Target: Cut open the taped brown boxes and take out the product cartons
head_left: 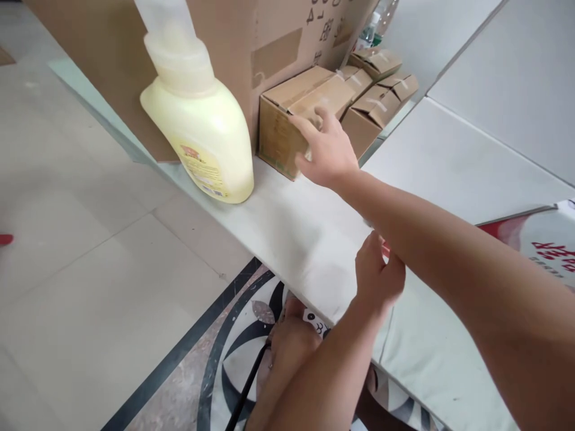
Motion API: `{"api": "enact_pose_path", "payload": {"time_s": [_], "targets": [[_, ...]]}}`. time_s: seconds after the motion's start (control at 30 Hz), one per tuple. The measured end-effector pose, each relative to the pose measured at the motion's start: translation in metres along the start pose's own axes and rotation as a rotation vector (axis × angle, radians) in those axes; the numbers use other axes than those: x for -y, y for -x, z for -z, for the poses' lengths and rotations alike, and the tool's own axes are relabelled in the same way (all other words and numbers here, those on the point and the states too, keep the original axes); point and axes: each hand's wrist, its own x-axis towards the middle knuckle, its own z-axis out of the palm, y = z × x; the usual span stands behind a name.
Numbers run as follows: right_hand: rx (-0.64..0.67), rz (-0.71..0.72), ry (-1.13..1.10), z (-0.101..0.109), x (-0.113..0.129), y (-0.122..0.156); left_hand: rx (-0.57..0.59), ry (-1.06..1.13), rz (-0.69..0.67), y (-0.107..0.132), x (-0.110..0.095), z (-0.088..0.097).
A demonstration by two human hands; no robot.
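In the head view, your right hand (pixel 330 155), at upper centre, holds its fingers apart before the brown rectangular cardboard box (pixel 281 134); contact cannot be determined. Your left hand (pixel 380 274), right of centre, is curled; a small red object (pixel 385 249) shows between its fingers, grip indeterminable. A pale-yellow plastic bottle (pixel 215 137) stands upper left.

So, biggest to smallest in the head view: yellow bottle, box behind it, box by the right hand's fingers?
1. Large cardboard box, partly hidden
2. Yellow bottle, though nearness may enlarge it
3. Smaller box by the right hand
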Motion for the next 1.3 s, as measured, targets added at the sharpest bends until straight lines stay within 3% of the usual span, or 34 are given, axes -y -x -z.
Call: {"api": "enact_pose_path", "payload": {"time_s": [0.1,0.2,0.47,0.57,0.63,0.73,0.83,0.93,1.03,1.1,1.13,1.23,1.3], "targets": [[-0.007,-0.009,0.056,-0.021,0.015,-0.030,-0.023,0.066,0.010,-0.003,0.003,0.004],[-0.013,-0.040,0.129,-0.021,0.020,-0.029,-0.035,0.150,0.012,-0.002,0.003,0.005],[0.051,-0.078,0.319,0.012,0.040,-0.004,-0.043,0.157,0.051,0.004,-0.002,0.004],[0.107,-0.142,0.348,0.024,0.037,0.004,-0.070,0.120,0.048,0.006,-0.008,0.008],[0.078,-0.154,0.302,0.033,0.030,0.014,-0.111,0.114,-0.002,0.007,-0.011,0.010],[-0.020,-0.122,0.190,0.048,0.022,0.044,-0.242,0.083,-0.168,0.008,-0.012,0.014],[-0.052,-0.106,0.167,0.071,0.023,0.092,-0.517,-0.049,-0.508,0.007,-0.014,0.025],[-0.069,-0.141,0.174,0.100,0.027,0.156,-0.805,-0.159,-0.853,0.002,-0.022,0.046],[-0.110,-0.284,0.206,0.127,0.027,0.234,-0.958,-0.159,-0.938,-0.001,-0.032,0.065],[-0.259,-0.394,0.245,0.142,0.025,0.292,-0.867,-0.224,-0.861,-0.002,-0.037,0.070],[-0.366,-0.464,0.252,0.147,0.023,0.321,-0.728,-0.283,-0.807,-0.001,-0.038,0.069],[-0.560,-0.776,0.245,0.159,0.021,0.403,-0.115,-0.441,-0.657,0.004,-0.036,0.053],[-0.534,-1.049,0.271,0.164,0.017,0.450,0.201,-0.491,-0.582,0.009,-0.031,0.033]]}}
